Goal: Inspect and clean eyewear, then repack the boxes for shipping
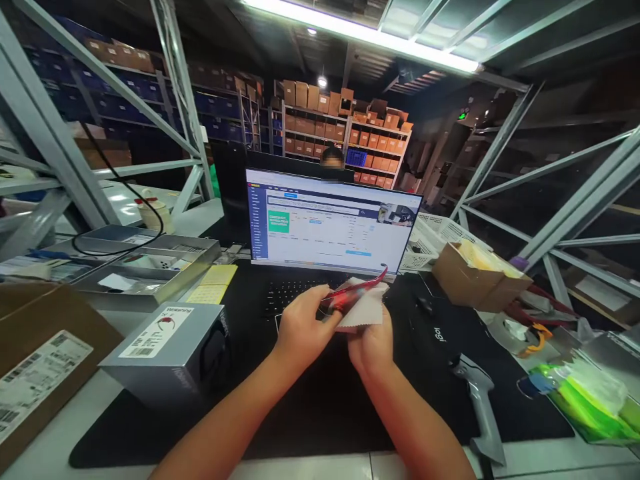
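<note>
Over the black desk mat, my left hand (pixel 303 325) is closed on a pair of red glasses (pixel 364 285), whose arm stretches up to the right and ends in a dark hooked tip. A white cloth (pixel 364 309) with a zigzag edge lies against the glasses. My right hand (pixel 374 343) grips this cloth from below and behind, and most of its fingers are hidden by it. Beyond both hands sits a black keyboard (pixel 283 297), partly covered by them. Left of my forearm stands a grey box (pixel 170 347) with a white label.
A lit monitor (pixel 325 230) stands behind the keyboard. On the right lie a barcode scanner (pixel 477 400), a mouse (pixel 424 305) and a green packet (pixel 595 400). An open cardboard box (pixel 470 280) is farther back. At the left edge is a brown carton (pixel 55 360). A person sits beyond the monitor.
</note>
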### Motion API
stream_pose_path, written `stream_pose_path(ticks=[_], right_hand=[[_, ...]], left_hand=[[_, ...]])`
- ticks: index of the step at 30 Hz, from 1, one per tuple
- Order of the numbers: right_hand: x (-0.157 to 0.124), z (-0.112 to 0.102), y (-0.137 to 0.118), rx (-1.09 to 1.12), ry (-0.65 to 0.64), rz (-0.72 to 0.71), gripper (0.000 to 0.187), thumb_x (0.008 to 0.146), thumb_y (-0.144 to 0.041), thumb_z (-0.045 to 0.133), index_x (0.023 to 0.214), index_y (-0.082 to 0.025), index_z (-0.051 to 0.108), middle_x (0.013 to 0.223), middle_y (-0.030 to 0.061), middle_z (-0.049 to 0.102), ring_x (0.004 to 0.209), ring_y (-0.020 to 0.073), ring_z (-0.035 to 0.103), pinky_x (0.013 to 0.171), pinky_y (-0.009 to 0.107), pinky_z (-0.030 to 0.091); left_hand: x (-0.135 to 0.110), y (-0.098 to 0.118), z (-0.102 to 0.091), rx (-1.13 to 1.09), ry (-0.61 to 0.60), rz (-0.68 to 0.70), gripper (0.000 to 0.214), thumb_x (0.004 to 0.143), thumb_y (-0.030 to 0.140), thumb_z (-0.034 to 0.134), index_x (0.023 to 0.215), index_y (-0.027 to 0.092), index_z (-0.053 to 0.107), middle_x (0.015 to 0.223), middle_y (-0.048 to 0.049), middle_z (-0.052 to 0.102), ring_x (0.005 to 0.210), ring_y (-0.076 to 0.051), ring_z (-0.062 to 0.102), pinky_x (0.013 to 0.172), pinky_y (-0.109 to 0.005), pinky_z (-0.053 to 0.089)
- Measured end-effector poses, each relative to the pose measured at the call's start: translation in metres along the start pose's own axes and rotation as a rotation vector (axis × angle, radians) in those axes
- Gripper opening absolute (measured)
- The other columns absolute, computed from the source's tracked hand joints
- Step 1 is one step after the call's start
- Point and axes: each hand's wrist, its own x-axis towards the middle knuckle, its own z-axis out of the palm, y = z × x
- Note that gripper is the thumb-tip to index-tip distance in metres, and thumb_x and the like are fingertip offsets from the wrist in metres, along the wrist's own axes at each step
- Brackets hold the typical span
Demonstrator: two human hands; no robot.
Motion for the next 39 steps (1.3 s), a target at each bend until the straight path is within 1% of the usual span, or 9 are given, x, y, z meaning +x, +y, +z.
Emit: stream_pose_path(ticks=[5,10,16,20,22,25,30,35,39], right_hand=[[-0.002,0.006,0.024,-0.064,-0.037,0.006,0.021,0.073,-0.039,0.075,0.083,-0.02,0.074,0.081,0.0049,0.073,0.076,0.0219,0.066,0.075,0.035,0.055],[0.012,0.0,-0.007,0.131,0.054,0.013,0.013,0.065,-0.027,0.078,0.073,-0.019,0.072,0.069,0.0017,0.071,0.065,0.018,0.064,0.065,0.031,0.055],[0.054,-0.047,-0.057,0.157,0.304,-0.274,0.021,0.061,-0.025,0.08,0.077,-0.017,0.068,0.075,-0.0003,0.072,0.071,0.015,0.067,0.07,0.026,0.056],[0.078,-0.084,-0.08,0.075,0.341,-0.453,0.021,0.068,-0.029,0.079,0.081,-0.016,0.069,0.077,0.0005,0.071,0.078,0.0159,0.069,0.081,0.029,0.057],[0.081,-0.092,-0.081,-0.01,0.225,-0.357,0.022,0.071,-0.034,0.08,0.079,-0.016,0.069,0.073,0.0008,0.069,0.071,0.0163,0.067,0.081,0.032,0.058],[0.072,-0.087,-0.071,-0.18,-0.12,-0.067,0.03,0.082,-0.046,0.072,0.074,-0.017,0.07,0.066,0.0029,0.066,0.064,0.0187,0.063,0.08,0.038,0.058],[0.042,-0.061,-0.049,-0.329,-0.693,0.341,0.043,0.087,-0.056,0.066,0.099,-0.016,0.075,0.097,0.0085,0.074,0.086,0.023,0.066,0.081,0.037,0.053],[0.034,-0.045,-0.04,-0.392,-0.949,0.416,0.051,0.085,-0.063,0.067,0.096,-0.013,0.071,0.086,0.0055,0.069,0.077,0.0171,0.061,0.073,0.029,0.048],[0.043,-0.05,-0.042,-0.518,-1.041,0.397,0.055,0.086,-0.067,0.064,0.082,-0.013,0.067,0.076,0.0023,0.062,0.068,0.0133,0.051,0.063,0.026,0.042]], left_hand=[[0.004,-0.007,-0.007,-0.013,-0.053,-0.061,0.025,0.082,0.024,0.068,0.106,0.02,0.063,0.106,-0.0081,0.076,0.092,-0.024,0.075,0.083,-0.035,0.062],[0.003,-0.01,-0.001,-0.132,-0.059,-0.115,0.029,0.085,0.022,0.067,0.113,0.021,0.06,0.115,-0.0081,0.074,0.119,-0.027,0.067,0.1,-0.042,0.057],[0.018,-0.041,-0.004,-0.425,0.135,-0.278,0.043,0.087,0.037,0.072,0.124,0.017,0.06,0.133,-0.0163,0.065,0.124,-0.028,0.063,0.109,-0.045,0.049],[0.026,-0.055,-0.013,-0.585,0.058,-0.276,0.053,0.089,0.056,0.065,0.125,0.017,0.064,0.138,-0.0165,0.062,0.137,-0.031,0.051,0.12,-0.047,0.034],[0.024,-0.056,-0.012,-0.667,-0.069,-0.245,0.054,0.09,0.059,0.062,0.127,0.02,0.064,0.146,-0.0151,0.056,0.147,-0.031,0.038,0.124,-0.049,0.025],[0.019,-0.05,-0.008,-0.813,-0.26,-0.18,0.049,0.092,0.059,0.059,0.129,0.026,0.063,0.157,-0.0113,0.043,0.154,-0.029,0.022,0.126,-0.052,0.017],[0.014,-0.039,-0.006,-0.858,-0.548,-0.069,0.051,0.092,0.057,0.06,0.136,0.029,0.06,0.165,-0.0089,0.029,0.156,-0.032,0.011,0.125,-0.057,0.007],[0.01,-0.036,-0.004,-0.908,-0.753,-0.145,0.051,0.087,0.054,0.069,0.131,0.028,0.065,0.166,-0.0075,0.024,0.156,-0.035,0.002,0.124,-0.057,0.012],[0.012,-0.034,-0.004,-0.87,-0.685,-0.166,0.044,0.084,0.053,0.072,0.117,0.024,0.072,0.164,-0.0068,0.03,0.156,-0.035,0.001,0.126,-0.053,0.011]])
